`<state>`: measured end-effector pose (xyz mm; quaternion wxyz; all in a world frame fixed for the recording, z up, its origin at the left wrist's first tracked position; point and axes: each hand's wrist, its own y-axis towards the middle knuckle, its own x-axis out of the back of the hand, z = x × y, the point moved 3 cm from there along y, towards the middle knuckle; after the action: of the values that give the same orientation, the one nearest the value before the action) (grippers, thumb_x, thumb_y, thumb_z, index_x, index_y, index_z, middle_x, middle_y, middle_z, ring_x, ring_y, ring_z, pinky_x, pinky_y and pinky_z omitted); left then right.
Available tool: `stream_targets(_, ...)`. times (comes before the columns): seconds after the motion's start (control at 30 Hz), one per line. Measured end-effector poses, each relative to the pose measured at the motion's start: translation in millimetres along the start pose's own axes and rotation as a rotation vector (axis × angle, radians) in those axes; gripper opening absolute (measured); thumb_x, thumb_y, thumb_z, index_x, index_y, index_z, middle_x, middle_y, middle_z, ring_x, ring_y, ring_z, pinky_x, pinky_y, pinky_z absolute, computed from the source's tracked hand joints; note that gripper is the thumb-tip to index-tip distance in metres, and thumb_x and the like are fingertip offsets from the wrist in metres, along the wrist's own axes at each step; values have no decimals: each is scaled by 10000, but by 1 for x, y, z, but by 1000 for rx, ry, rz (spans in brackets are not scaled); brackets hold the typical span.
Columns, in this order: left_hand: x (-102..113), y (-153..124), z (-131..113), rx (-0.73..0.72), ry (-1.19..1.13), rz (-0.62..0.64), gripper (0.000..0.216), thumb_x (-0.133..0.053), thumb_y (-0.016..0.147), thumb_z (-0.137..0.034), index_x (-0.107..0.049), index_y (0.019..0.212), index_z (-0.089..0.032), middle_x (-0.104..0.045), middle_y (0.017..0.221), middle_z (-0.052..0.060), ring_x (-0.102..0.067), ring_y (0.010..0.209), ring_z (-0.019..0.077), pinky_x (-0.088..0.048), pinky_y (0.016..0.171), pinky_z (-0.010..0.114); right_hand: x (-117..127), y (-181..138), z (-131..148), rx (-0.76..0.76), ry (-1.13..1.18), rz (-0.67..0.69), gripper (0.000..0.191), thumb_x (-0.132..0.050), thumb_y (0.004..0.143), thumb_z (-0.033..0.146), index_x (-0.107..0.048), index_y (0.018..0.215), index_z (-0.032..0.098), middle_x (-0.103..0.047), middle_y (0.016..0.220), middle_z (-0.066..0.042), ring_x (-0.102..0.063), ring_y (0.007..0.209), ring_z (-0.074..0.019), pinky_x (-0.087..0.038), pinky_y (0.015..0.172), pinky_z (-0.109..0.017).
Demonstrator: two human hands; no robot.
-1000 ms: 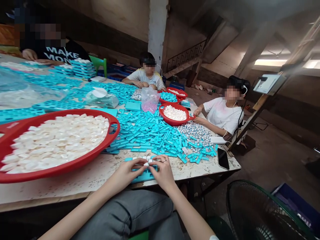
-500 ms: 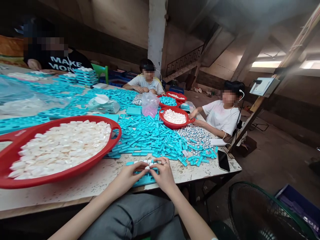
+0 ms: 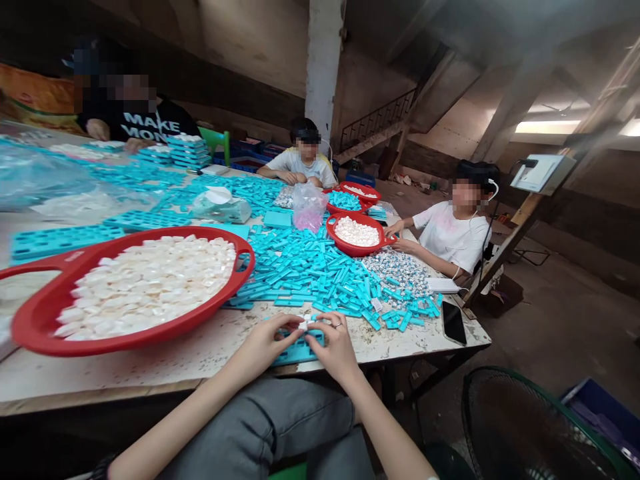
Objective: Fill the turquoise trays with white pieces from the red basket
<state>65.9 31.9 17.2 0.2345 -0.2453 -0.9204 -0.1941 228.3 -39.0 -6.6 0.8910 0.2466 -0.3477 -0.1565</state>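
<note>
At the table's near edge lies a light-blue tray with holes [image 3: 299,352], partly covered by my hands. My left hand [image 3: 270,339] reaches over its left side, thumb and fingers closed on a small white plastic piece [image 3: 303,325]. From the other side, my right hand [image 3: 331,341], with a ring on one finger, has its fingertips at the same piece. A bit of blue shows beside the piece, too small to name. The fingers hide much of the tray's far part.
A large red basket [image 3: 31,333] of white pieces stands on my left. Loose blue plastic strips [image 3: 315,260] spread beyond my hands. A smartphone [image 3: 453,324] lies near the right corner, above a fan [image 3: 530,427]. Several co-workers sit around the table, one [image 3: 453,230] beside a smaller red basket [image 3: 334,245].
The view has shifted slightly left, so things appear farther right. My hands stay over the tray; the white piece between my fingertips now sits higher, and fewer white pieces show around it.
</note>
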Motion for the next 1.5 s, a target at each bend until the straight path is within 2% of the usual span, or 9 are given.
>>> stream_targets(0.13, -2, -3, -9, -15, 6, 23, 404, -565, 858, -555, -719, 935, -189, -776, 954, 77, -720, 880, 230, -569, 758, 321, 5, -2, -2, -12, 62, -51, 257, -650, 889, 149, -756, 1101, 248, -683, 1106, -77, -553, 1128, -242, -460, 1024, -410)
stream_targets(0.27, -3, -3, -13, -26, 37, 59, 354, -567, 874, -501, -718, 941, -188, -771, 930, 66, -716, 874, 215, -554, 753, 303, 6, -2, -5, -4, 128, -39, 331, -515, 950, 138, -749, 1147, 266, -681, 1109, -77, -547, 1120, -238, -460, 1008, -415)
stream_targets(0.57, -4, 4, -5, -37, 74, 63, 351, -573, 870, -460, -779, 941, -185, -798, 906, 73, -718, 820, 213, -528, 734, 290, 2, -6, -5, 67, 110, 33, 556, -454, 879, -5, -733, 1210, 344, -675, 1123, -65, -550, 1133, -241, -496, 994, -437)
stream_targets(0.83, -5, 4, -8, -39, 105, 89, 373, -561, 880, -506, -791, 959, -223, -808, 958, 62, -720, 878, 226, -528, 776, 302, 5, -7, -2, 67, 109, 10, 537, -466, 862, -8, -753, 1176, 319, -683, 1072, -72, -557, 1105, -245, -515, 957, -423)
stream_targets(0.93, -5, 4, -6, -47, 133, 94, 368, -567, 875, -507, -794, 937, -223, -805, 928, 62, -712, 844, 217, -522, 751, 290, 5, -7, -2, 70, 106, 8, 525, -475, 849, -15, -771, 1136, 310, -686, 1068, -72, -559, 1096, -243, -527, 937, -410)
stream_targets(1.2, -5, 4, -3, -83, 206, 119, 375, -530, 914, -480, -799, 920, -218, -780, 933, 78, -704, 853, 226, -534, 802, 300, -2, -11, -5, 110, 8, 24, 503, -498, 865, -4, -763, 1155, 309, -704, 1044, -63, -596, 1079, -233, -530, 981, -417)
stream_targets(1.33, -10, 2, -9, -124, 327, 171, 353, -496, 951, -403, -794, 966, -214, -763, 969, 98, -694, 922, 241, -527, 846, 310, -5, -15, -5, 146, -124, 51, 460, -511, 891, 27, -746, 1198, 276, -713, 1065, -84, -617, 1072, -244, -555, 959, -395)
stream_targets(1.5, -17, -4, -16, -108, 488, 203, 363, -414, 987, -290, -762, 1055, -212, -712, 1064, 124, -700, 900, 239, -532, 821, 315, -3, -15, -4, 190, -197, 96, 438, -500, 916, 45, -728, 1224, 258, -720, 1117, -81, -615, 1107, -246, -545, 987, -384)
